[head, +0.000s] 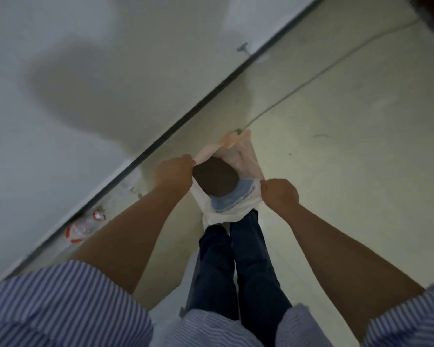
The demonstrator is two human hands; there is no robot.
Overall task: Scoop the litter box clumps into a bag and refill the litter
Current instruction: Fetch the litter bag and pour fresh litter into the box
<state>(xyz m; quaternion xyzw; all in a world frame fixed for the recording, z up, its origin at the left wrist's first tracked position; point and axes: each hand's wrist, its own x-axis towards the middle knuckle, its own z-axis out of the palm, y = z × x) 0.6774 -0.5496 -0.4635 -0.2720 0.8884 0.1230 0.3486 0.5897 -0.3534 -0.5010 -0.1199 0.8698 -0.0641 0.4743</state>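
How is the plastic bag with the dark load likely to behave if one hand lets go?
The plastic bag is thin and creased, so it is probably floppy; its mouth would likely sag shut. The dark mass inside suggests bottom-heavy weight, so it may swing. The left hand and right hand grip its edges.

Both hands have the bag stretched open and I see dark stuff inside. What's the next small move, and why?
Probably bring the two handles together and close the mouth. The left hand and right hand each grip an edge of the plastic bag, holding it open above the floor, and a dark mass already sits inside. No litter box or scoop is in view.
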